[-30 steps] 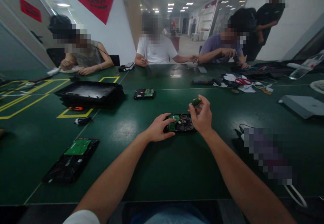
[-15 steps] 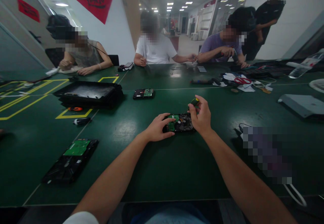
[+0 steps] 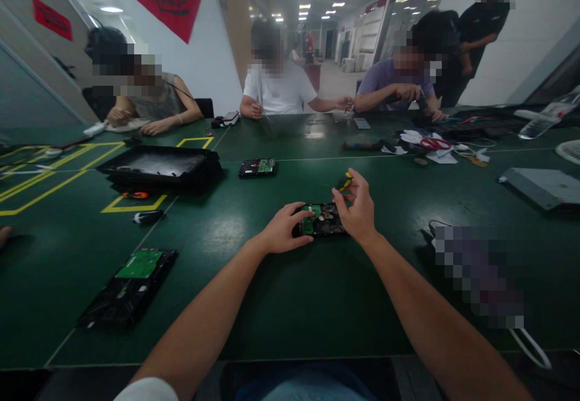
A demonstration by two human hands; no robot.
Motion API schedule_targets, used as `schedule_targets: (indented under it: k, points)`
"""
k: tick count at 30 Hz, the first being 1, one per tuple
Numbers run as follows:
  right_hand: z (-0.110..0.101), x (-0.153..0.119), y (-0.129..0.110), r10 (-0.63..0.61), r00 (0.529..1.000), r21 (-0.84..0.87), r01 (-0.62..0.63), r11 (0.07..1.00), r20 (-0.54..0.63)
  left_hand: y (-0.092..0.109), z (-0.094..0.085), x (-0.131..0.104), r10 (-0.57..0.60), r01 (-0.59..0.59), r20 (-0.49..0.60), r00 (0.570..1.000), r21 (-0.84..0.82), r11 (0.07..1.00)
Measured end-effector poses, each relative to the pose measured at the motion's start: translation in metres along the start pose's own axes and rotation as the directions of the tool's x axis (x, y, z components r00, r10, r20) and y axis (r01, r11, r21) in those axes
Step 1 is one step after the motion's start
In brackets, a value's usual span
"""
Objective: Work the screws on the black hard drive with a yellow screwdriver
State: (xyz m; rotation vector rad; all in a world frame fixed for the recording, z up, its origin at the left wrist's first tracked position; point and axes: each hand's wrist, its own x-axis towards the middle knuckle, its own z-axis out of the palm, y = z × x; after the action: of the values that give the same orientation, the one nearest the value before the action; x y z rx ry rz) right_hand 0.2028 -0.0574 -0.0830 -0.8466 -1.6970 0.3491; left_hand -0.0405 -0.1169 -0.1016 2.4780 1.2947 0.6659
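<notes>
A black hard drive with a green circuit board (image 3: 327, 220) lies flat on the green table (image 3: 290, 304), in front of me. My left hand (image 3: 286, 229) rests on its left end, thumb at the near edge and fingers over the board, gripping it. Above the drive's right end, my right hand (image 3: 357, 206) holds a small yellow and dark green screwdriver (image 3: 344, 182) between thumb and fingers. Its thin shaft seems to point left, clear of the drive. The right hand hides the drive's right end.
Two more drives lie at the left (image 3: 129, 289) and farther back (image 3: 257, 167). Black trays (image 3: 158, 168) stand back left, a grey box (image 3: 541, 188) right, a pixelated pouch (image 3: 480, 274) nearer. Several people sit opposite.
The screwdriver in my right hand has tilted, its shaft turning from downward to leftward. My right hand has shifted slightly left. My left hand and the drive stay put.
</notes>
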Motion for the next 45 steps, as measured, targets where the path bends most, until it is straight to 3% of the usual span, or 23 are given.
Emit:
schedule_targets:
  k: [30,45]
  points:
    - [0.0027,-0.0021,0.0067,-0.075,0.997,-0.016,0.076,0.997,0.027,-0.001,0.0017,-0.0003,0.005,-0.005,-0.004,1.0,0.012,1.0]
    - [0.0025,-0.0022,0.0079,-0.051,0.999,0.019,0.051,0.999,0.006,-0.0018,0.0007,-0.0009,-0.012,0.012,0.008,1.0,-0.01,1.0]
